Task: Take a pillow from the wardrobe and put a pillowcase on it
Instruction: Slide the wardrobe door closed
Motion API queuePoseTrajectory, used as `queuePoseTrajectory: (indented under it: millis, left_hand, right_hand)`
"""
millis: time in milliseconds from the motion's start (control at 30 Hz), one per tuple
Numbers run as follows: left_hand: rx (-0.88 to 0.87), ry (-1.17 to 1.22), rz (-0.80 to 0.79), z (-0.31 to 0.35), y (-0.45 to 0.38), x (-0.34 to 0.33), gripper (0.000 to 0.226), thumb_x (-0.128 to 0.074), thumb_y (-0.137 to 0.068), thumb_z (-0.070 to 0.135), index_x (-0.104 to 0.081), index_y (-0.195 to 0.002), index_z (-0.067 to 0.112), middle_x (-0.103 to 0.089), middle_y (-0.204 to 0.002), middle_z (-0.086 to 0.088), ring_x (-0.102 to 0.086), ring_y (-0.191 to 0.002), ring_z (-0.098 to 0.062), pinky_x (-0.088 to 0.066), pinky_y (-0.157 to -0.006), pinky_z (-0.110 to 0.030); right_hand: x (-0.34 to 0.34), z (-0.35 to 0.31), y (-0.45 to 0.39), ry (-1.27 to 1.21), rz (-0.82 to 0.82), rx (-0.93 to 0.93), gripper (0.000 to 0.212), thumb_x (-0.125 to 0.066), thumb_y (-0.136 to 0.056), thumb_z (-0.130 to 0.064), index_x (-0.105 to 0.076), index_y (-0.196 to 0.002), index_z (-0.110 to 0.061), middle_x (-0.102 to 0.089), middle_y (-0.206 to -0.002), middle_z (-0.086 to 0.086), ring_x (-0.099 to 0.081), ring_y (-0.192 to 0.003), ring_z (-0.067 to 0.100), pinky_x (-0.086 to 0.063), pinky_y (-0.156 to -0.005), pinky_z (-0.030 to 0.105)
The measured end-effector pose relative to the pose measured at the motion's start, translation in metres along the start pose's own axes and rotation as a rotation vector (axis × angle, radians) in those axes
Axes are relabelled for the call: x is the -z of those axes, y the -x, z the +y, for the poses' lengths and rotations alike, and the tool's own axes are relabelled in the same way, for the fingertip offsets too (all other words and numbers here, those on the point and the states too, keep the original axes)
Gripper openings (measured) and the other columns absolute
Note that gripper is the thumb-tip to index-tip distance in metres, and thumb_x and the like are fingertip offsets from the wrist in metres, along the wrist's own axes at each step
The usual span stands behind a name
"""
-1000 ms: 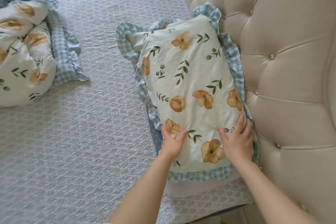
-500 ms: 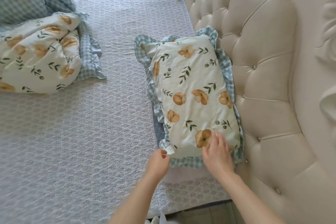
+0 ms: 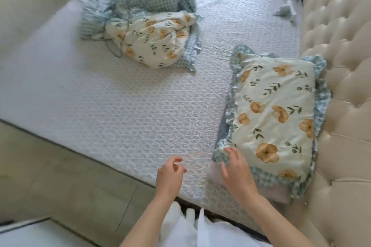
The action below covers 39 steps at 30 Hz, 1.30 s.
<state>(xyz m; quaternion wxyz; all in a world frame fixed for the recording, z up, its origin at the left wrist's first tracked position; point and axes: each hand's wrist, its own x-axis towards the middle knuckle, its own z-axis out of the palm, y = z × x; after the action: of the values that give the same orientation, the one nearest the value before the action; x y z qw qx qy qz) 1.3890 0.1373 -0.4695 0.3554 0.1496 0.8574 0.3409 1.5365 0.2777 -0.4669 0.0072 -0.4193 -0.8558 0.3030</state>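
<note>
Compared with half a second back, both hands are lifted off the pillow and much more of the bed is seen. The pillow is already dressed in a cream flowered pillowcase with a checked frill, lying along the bed's headboard edge. The right hand is held loosely spread at its near corner. The left hand is loosely curled, nothing visibly held, just beside it over the bed.

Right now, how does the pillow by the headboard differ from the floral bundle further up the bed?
The pillow lies flat, filled and smooth against the headboard; the bundle is crumpled and limp, mid-bed. The pillow shows mostly floral face; the bundle shows much check. Both share orange flowers and check ruffles.
</note>
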Motion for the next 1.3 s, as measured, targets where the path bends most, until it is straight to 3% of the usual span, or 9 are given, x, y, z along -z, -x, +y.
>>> queuePoseTrajectory:
  millis: [100, 233, 333, 500, 700, 800, 967, 1100, 1300]
  left_hand:
    - [0.094, 0.164, 0.196, -0.027, 0.030, 0.036, 0.018, -0.057, -0.092, 0.010, -0.062, -0.099, 0.026, -0.073, -0.080, 0.007, -0.067, -0.078, -0.005, -0.044, -0.064, -0.014]
    - [0.185, 0.273, 0.404, -0.068, 0.071, 0.078, 0.021, -0.058, -0.093, 0.009, -0.063, -0.099, 0.028, -0.074, -0.083, 0.004, -0.061, -0.062, 0.004, -0.041, -0.053, -0.009]
    - [0.259, 0.258, 0.534, -0.095, 0.096, 0.107, 0.022, -0.055, -0.094, 0.012, -0.061, -0.099, 0.032, -0.074, -0.082, 0.009, -0.066, -0.076, 0.003, -0.042, -0.058, -0.011]
    - [0.351, 0.261, 0.785, -0.130, 0.131, 0.151, 0.018, -0.057, -0.093, 0.013, -0.062, -0.101, 0.028, -0.074, -0.083, 0.014, -0.065, -0.075, -0.009, -0.047, -0.066, -0.028]
    - [0.431, 0.167, 0.986, -0.169, 0.162, 0.204, 0.020, -0.056, -0.094, 0.013, -0.064, -0.111, 0.021, -0.072, -0.091, 0.011, -0.062, -0.076, -0.018, -0.049, -0.069, -0.033]
    - [0.459, 0.117, 1.079, -0.185, 0.176, 0.235, 0.023, -0.058, -0.093, 0.013, -0.064, -0.114, 0.019, -0.069, -0.092, 0.011, -0.060, -0.078, -0.018, -0.046, -0.071, -0.030]
    - [0.455, 0.065, 1.239, -0.198, 0.197, 0.291, 0.028, -0.060, -0.090, 0.005, -0.065, -0.114, 0.019, -0.066, -0.097, 0.014, -0.060, -0.095, -0.015, -0.047, -0.075, -0.027]
    - [0.455, 0.071, 1.400, -0.201, 0.214, 0.328, 0.030, -0.063, -0.087, -0.002, -0.067, -0.110, 0.015, -0.067, -0.095, 0.010, -0.062, -0.096, -0.015, -0.039, -0.077, -0.009]
    - [0.485, -0.050, 1.606, -0.202, 0.238, 0.367, 0.031, -0.064, -0.083, -0.008, -0.068, -0.107, 0.011, -0.067, -0.103, 0.007, -0.060, -0.104, -0.015, -0.038, -0.085, -0.006]
  right_hand:
    - [-0.006, -0.033, -0.006, -0.024, -0.052, 0.126, 0.046, -0.052, -0.095, -0.015, -0.043, -0.139, -0.007, -0.046, -0.139, 0.008, -0.043, -0.130, 0.021, -0.037, -0.108, 0.034]
    - [-0.025, -0.085, -0.008, -0.010, -0.144, 0.340, 0.044, -0.049, -0.097, -0.018, -0.042, -0.140, -0.008, -0.049, -0.137, 0.008, -0.043, -0.130, 0.023, -0.037, -0.107, 0.035]
    - [-0.044, -0.128, -0.005, -0.008, -0.229, 0.456, 0.044, -0.048, -0.098, -0.018, -0.041, -0.140, -0.008, -0.050, -0.136, 0.007, -0.043, -0.129, 0.023, -0.038, -0.107, 0.035]
    - [-0.082, -0.196, 0.008, 0.026, -0.350, 0.647, 0.044, -0.047, -0.098, -0.019, -0.041, -0.141, -0.010, -0.050, -0.137, 0.005, -0.043, -0.129, 0.020, -0.035, -0.106, 0.031]
    - [-0.135, -0.283, 0.028, 0.063, -0.484, 0.822, 0.042, -0.047, -0.098, -0.019, -0.043, -0.139, -0.012, -0.054, -0.132, 0.004, -0.046, -0.124, 0.022, -0.035, -0.102, 0.029]
    - [-0.161, -0.333, 0.041, 0.077, -0.553, 0.907, 0.040, -0.046, -0.098, -0.017, -0.044, -0.137, -0.011, -0.056, -0.130, 0.005, -0.048, -0.122, 0.023, -0.039, -0.100, 0.031]
    - [-0.198, -0.416, 0.069, 0.025, -0.626, 1.055, 0.039, -0.044, -0.099, -0.020, -0.045, -0.137, -0.013, -0.054, -0.132, 0.001, -0.048, -0.124, 0.017, -0.034, -0.100, 0.021]
    - [-0.218, -0.473, 0.091, -0.043, -0.711, 1.135, 0.037, -0.043, -0.100, -0.023, -0.046, -0.136, -0.016, -0.054, -0.128, -0.004, -0.048, -0.121, 0.012, -0.033, -0.096, 0.016]
    - [-0.240, -0.546, 0.122, -0.159, -0.863, 1.279, 0.035, -0.040, -0.100, -0.029, -0.046, -0.134, -0.024, -0.051, -0.122, -0.016, -0.046, -0.117, 0.002, -0.031, -0.089, 0.008]
